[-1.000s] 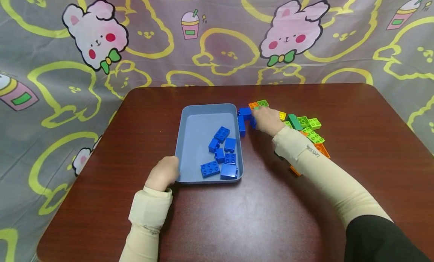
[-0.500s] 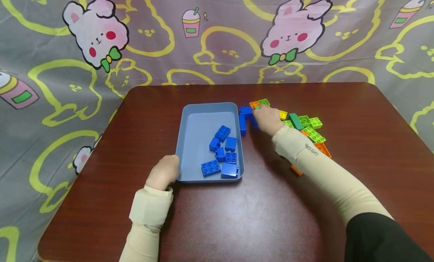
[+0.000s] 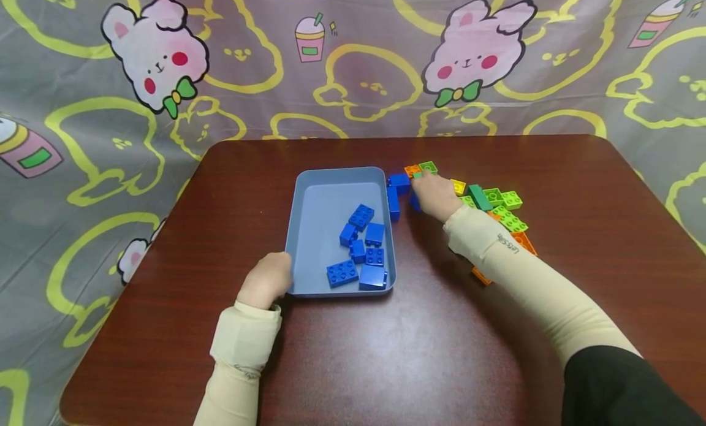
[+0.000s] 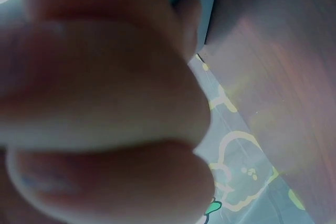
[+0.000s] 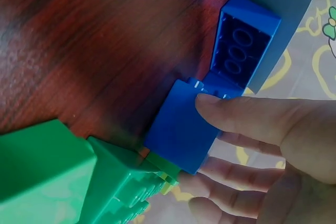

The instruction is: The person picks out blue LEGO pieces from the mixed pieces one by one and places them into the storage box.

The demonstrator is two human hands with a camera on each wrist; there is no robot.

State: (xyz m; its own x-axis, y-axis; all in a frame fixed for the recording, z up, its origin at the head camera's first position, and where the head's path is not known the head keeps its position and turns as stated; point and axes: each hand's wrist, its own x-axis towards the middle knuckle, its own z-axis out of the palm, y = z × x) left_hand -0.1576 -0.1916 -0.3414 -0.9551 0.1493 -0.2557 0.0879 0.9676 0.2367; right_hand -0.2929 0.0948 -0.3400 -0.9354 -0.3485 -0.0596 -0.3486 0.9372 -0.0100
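Observation:
In the head view my left hand (image 3: 267, 280) grips the near left edge of a grey-blue plastic tray (image 3: 314, 230). Curled fingers (image 4: 105, 82) fill much of the left wrist view, with the tray's side behind them. Over by the tray's far right side, my right hand (image 3: 436, 195) pinches a blue building block (image 5: 184, 124); the thumb lies on its face and the fingers are behind it. Another blue block (image 5: 244, 45) lies on its side against the tray, hollow underside showing. Several blue blocks (image 3: 342, 273) are inside the tray's near right part.
Loose green blocks (image 3: 508, 219), a yellow block (image 3: 458, 187) and an orange block (image 3: 523, 242) are spread right of the tray, partly under my right forearm. Two more blue blocks, one a blue block (image 3: 399, 182), stand along the tray's right wall. A printed curtain (image 3: 375, 76) hangs behind the table.

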